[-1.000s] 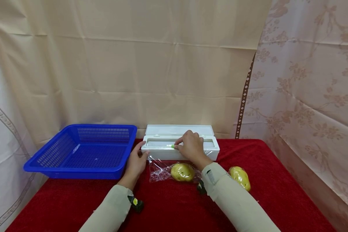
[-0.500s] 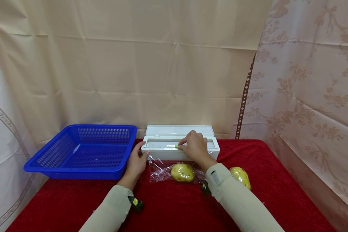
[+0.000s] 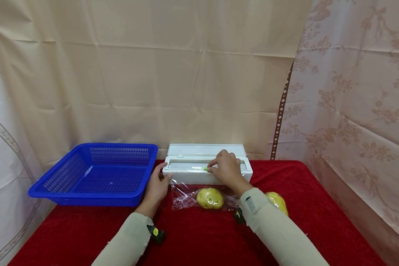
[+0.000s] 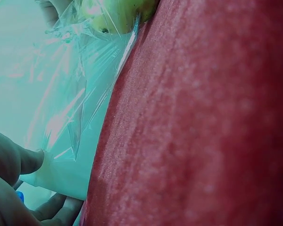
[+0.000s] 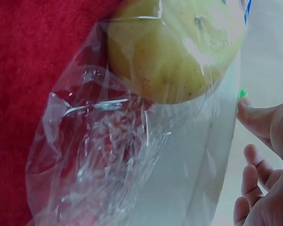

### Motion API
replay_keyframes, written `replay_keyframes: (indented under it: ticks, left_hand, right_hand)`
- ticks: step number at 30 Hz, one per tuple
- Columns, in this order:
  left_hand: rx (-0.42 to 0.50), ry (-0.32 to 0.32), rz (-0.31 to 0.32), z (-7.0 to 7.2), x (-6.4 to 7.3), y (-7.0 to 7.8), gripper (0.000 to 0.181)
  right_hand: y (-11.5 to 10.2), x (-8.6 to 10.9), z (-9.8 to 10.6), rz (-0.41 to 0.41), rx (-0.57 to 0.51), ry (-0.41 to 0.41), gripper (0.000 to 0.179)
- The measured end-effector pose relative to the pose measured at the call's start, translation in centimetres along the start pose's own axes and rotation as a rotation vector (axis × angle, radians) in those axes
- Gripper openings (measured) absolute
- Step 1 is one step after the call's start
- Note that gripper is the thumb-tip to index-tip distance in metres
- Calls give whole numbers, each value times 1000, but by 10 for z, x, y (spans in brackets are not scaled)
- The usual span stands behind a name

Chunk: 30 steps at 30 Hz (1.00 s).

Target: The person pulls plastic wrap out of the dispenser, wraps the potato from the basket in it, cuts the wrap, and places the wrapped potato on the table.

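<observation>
A white cling film dispenser [image 3: 189,178] stands on the red cloth with its lid raised at the back. My left hand [image 3: 156,189] grips its left end, thumb on the front face. Between thumb and index finger my right hand [image 3: 227,170] pinches the small green slide cutter [image 3: 205,168] on the dispenser's front edge. Clear cling film [image 5: 108,136] hangs from that edge down to the cloth. A potato [image 3: 210,198] lies in the film, just in front of the dispenser. Another film-covered potato [image 3: 278,202] sits to the right, partly hidden by my right sleeve.
A blue plastic basket [image 3: 109,193] stands to the left, close to my left hand. Red cloth [image 3: 193,236] covers the table. A beige curtain [image 3: 173,85] hangs right behind the dispenser, and a patterned curtain [image 3: 359,122] hangs along the right side.
My right hand has slid a short way to the right along the dispenser's edge, taking the green slide cutter with it. The left hand and the potatoes have stayed in place.
</observation>
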<state>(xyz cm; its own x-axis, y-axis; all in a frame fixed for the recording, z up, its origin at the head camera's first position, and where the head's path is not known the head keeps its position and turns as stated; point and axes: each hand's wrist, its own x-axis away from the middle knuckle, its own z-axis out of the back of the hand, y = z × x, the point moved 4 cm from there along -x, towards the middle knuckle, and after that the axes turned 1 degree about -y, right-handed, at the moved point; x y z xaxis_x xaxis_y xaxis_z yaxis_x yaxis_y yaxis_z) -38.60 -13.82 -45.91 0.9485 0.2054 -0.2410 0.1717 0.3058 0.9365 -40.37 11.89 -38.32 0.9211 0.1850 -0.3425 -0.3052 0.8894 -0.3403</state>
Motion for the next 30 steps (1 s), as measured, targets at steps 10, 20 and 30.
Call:
replay_keyframes:
  ticks: [10,20,30]
  left_hand:
    - [-2,-3,25,-1,1,2,50]
    - [1,-2,21,1,-2,0,51]
    - [26,-17,31,0,0,0,50]
  right_hand:
    - [6,2,3,6,8,19,7]
    - [28,7,14,5,10,25,6]
    - [55,13,25,-15,-16,32,5]
